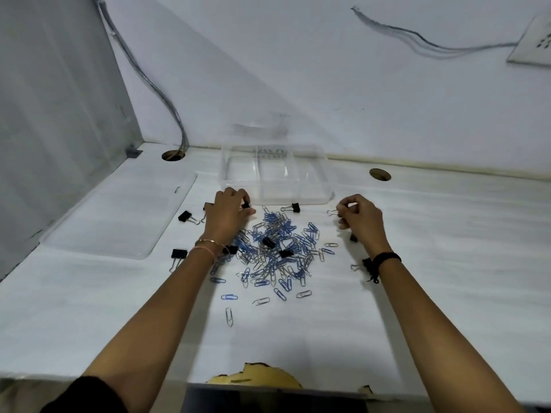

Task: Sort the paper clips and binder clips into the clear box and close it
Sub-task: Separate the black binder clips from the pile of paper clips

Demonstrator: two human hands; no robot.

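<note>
A heap of blue and silver paper clips point(274, 251) lies mid-table with several black binder clips point(268, 242) mixed in. Behind it stands the clear box point(275, 174), open, with dividers inside and nothing visible in it. Its clear lid point(119, 216) lies flat to the left. My left hand point(228, 213) is at the box's front left corner, fingers pinched on a black binder clip point(246, 205). My right hand point(359, 217) hovers right of the heap, pinching a binder clip whose wire handle point(332, 212) sticks out; the clip's body is hidden.
More binder clips lie at the left point(185, 216), near my left wrist point(179, 254), and by the box front point(293, 207). Two round cable holes point(380, 174) open in the table near the wall. A cable point(155, 84) runs down to the left hole. Wall close behind the box.
</note>
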